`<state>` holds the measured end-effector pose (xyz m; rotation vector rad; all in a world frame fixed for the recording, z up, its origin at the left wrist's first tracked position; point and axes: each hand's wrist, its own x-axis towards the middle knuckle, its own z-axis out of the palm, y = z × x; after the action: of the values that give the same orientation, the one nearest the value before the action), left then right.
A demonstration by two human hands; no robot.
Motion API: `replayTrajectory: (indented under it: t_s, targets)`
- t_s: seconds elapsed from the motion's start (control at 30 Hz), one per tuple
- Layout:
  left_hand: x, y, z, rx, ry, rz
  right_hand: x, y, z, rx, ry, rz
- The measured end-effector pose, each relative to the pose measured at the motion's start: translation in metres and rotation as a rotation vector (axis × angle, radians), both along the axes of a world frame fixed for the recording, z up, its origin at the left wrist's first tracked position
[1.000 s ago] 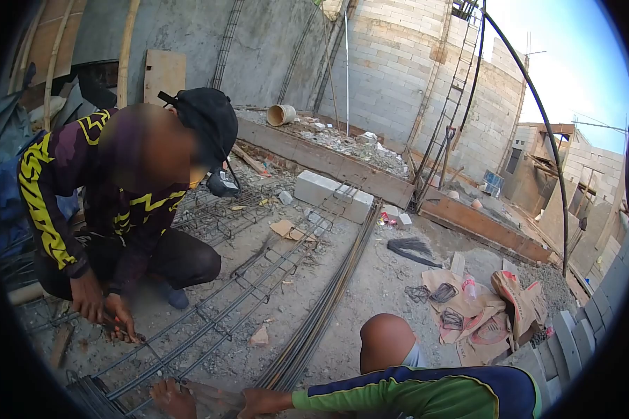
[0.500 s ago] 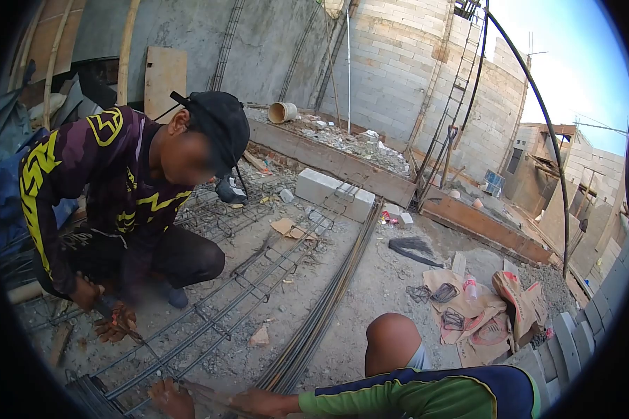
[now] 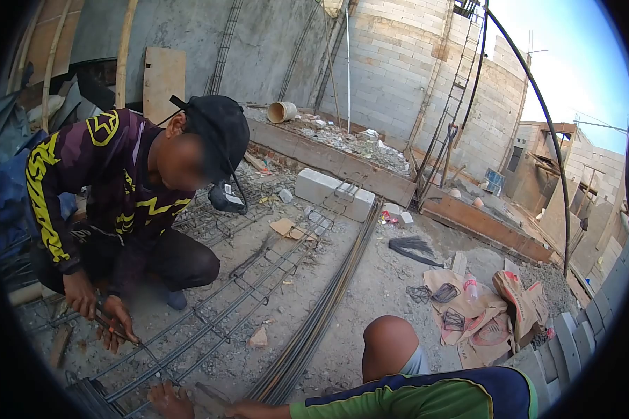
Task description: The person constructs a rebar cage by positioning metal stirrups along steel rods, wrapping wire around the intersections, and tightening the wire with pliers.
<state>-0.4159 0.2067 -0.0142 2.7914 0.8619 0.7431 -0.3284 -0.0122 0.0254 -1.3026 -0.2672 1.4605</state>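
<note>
At the bottom edge, my right hand [image 3: 258, 410], below a green and navy sleeve [image 3: 426, 394], is closed around the end of a long, dark, pincers-like tool [image 3: 213, 395], which is blurred. My left hand [image 3: 171, 401] is at the near end of a rebar cage [image 3: 189, 334], close to its bars; its fingers look curled, and what they hold is hidden. Long steel bars with bent stirrups make up the cage, which lies along the ground. To the right of it runs a bundle of loose rebar [image 3: 321, 304], passing near my right hand.
A co-worker [image 3: 129, 188] squats at the left, both hands on a dark tool [image 3: 112, 323] at the cage. A pale block [image 3: 334, 194] lies at the cage's far end. Wire coils [image 3: 454, 321] and paper sacks [image 3: 521, 304] lie right of my knee [image 3: 390, 342]. Rubble covers the ground.
My right forearm has shifted slightly left and down, and the tool now tilts differently. The co-worker's hands have moved closer together on their tool at the cage bar.
</note>
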Motion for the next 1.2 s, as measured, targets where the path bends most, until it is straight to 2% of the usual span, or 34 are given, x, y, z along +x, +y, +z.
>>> replayTrajectory:
  t_s: [0.1, 0.17, 0.2, 0.27, 0.3, 0.37, 0.4, 0.43, 0.47, 0.5, 0.57, 0.67, 0.7, 0.77, 0.8, 0.87, 0.9, 0.97, 1.0, 1.07, 1.1, 1.17, 1.2]
  targets:
    - [-0.004, 0.000, 0.006, -0.047, 0.001, -0.034, 0.005, -0.006, 0.001, 0.011, 0.130, -0.032]
    - [-0.007, -0.013, 0.016, -0.139, -0.372, -0.075, 0.006, -0.015, -0.003, 0.085, 0.120, 0.036]
    - [-0.015, -0.020, 0.009, -0.144, -0.366, -0.079, 0.002, -0.016, -0.005, 0.081, 0.125, 0.031]
    - [-0.026, -0.035, -0.010, -0.133, -0.266, 0.088, 0.000, -0.014, -0.009, -0.332, -0.152, 0.226]
    - [-0.025, -0.045, -0.002, -0.133, -0.266, 0.088, 0.001, -0.014, -0.017, -0.333, -0.151, 0.226]
    - [-0.019, -0.067, 0.019, -0.841, -0.570, 0.247, 0.005, -0.020, -0.035, -0.050, 0.017, 0.362]
    - [-0.022, -0.058, -0.023, -0.842, -0.566, 0.246, 0.003, -0.019, -0.031, -0.050, 0.020, 0.359]
    - [-0.026, -0.046, -0.060, -0.953, -0.353, 0.085, 0.000, -0.017, -0.015, -0.024, 0.170, 0.276]
    - [-0.039, -0.033, -0.132, -1.051, -0.138, -0.077, -0.002, -0.015, -0.002, 0.002, 0.315, 0.193]
    - [-0.037, -0.035, -0.126, -1.049, -0.138, -0.080, -0.003, -0.016, 0.001, 0.005, 0.313, 0.190]
    - [-0.030, -0.042, -0.098, -1.040, -0.278, -0.141, -0.002, -0.020, 0.008, -0.017, -0.002, 0.252]
    - [-0.025, -0.048, -0.056, -1.024, -0.484, -0.221, 0.009, -0.025, 0.026, -0.052, -0.066, 0.330]
    - [-0.027, -0.046, -0.063, -1.024, -0.483, -0.223, 0.013, -0.026, 0.010, -0.053, -0.065, 0.329]
    - [-0.032, -0.040, -0.085, -0.910, -0.347, -0.202, 0.023, -0.029, -0.034, -0.063, -0.022, 0.522]
    - [-0.032, -0.045, -0.065, -0.910, -0.349, -0.203, 0.023, -0.032, -0.034, -0.064, -0.024, 0.522]
    - [-0.035, -0.057, -0.005, -1.872, -0.758, -0.143, 0.022, -0.038, -0.029, -0.027, -0.103, 0.536]
    - [-0.043, -0.051, -0.014, -1.874, -0.758, -0.144, 0.016, -0.039, -0.035, -0.028, -0.104, 0.535]
    - [-0.057, -0.036, -0.044, -1.873, -0.676, -0.197, 0.001, -0.045, -0.055, -0.013, 0.133, 0.272]
    - [-0.058, -0.034, -0.043, -1.872, -0.676, -0.197, 0.002, -0.044, -0.043, -0.012, 0.134, 0.273]
    - [-0.062, -0.029, -0.040, -1.797, -0.638, -0.315, 0.009, -0.041, -0.002, 0.151, 0.326, 0.310]
    - [-0.063, -0.026, -0.043, -1.794, -0.636, -0.310, 0.009, -0.042, -0.003, 0.153, 0.330, 0.312]
    - [-0.065, -0.018, -0.061, -1.327, -0.394, -0.320, 0.016, -0.041, -0.009, 0.140, 0.222, 0.428]
    - [-0.067, -0.020, -0.068, -1.325, -0.395, -0.316, 0.023, -0.038, -0.002, 0.142, 0.223, 0.432]
